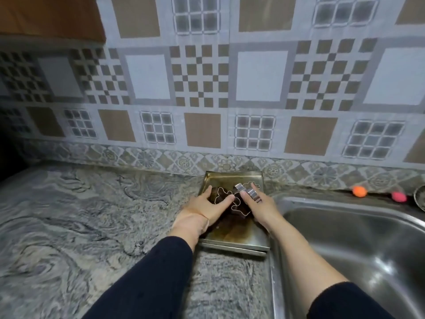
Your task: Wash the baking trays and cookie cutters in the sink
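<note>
My right hand (255, 204) pinches small steel cookie cutters (245, 191); left hand (210, 207), fingers spread, steadies wire cutters on stained stacked trays (239, 236), sink (345, 238) at three o'clock.

A patchwork tiled backsplash (207, 88) in beige, white and grey checks rises behind a swirled grey granite countertop (80, 215). A brown wooden cabinet (46, 17) hangs at the upper left, where the corner below falls into shadow. Lighting is dim and even.

Both arms extend forward, sleeves pushed up. Left hand (210, 207) lies flat, fingers spread; right hand (257, 203) has fingers curled.
</note>
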Tool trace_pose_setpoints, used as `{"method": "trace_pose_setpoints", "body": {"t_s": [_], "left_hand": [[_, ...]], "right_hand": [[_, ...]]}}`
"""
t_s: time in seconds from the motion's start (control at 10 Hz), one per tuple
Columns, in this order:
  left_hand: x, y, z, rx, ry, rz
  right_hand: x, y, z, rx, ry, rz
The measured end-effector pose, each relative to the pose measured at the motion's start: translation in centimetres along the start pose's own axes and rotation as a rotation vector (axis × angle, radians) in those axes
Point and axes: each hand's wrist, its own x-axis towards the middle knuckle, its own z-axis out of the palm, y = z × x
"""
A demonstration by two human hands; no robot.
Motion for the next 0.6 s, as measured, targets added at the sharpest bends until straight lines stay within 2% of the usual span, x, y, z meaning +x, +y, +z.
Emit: {"method": "trace_pose_setpoints", "body": {"t_s": [0.2,0.3,0.5,0.6], "left_hand": [[2.1,0.3,0.1,0.051,-0.026,-0.014],[1.9,0.2,-0.4,0.049,-0.021,0.006],[-1.4,-0.5,-1.2,0.189,0.101,0.109],[-5.4,-3.1,-0.6,0.228,0.158,0.182]], "right_hand": [[1.5,-0.2,0.1,-0.219,-0.014,0.076],[1.3,-0.2,-0.4,-0.068,-0.045,0.049],[-3.6,-0.7,-3.2,-0.094,-0.033,-0.054],[-8.8,1.2,-3.9,-0.168,0.000,-0.112]]}}
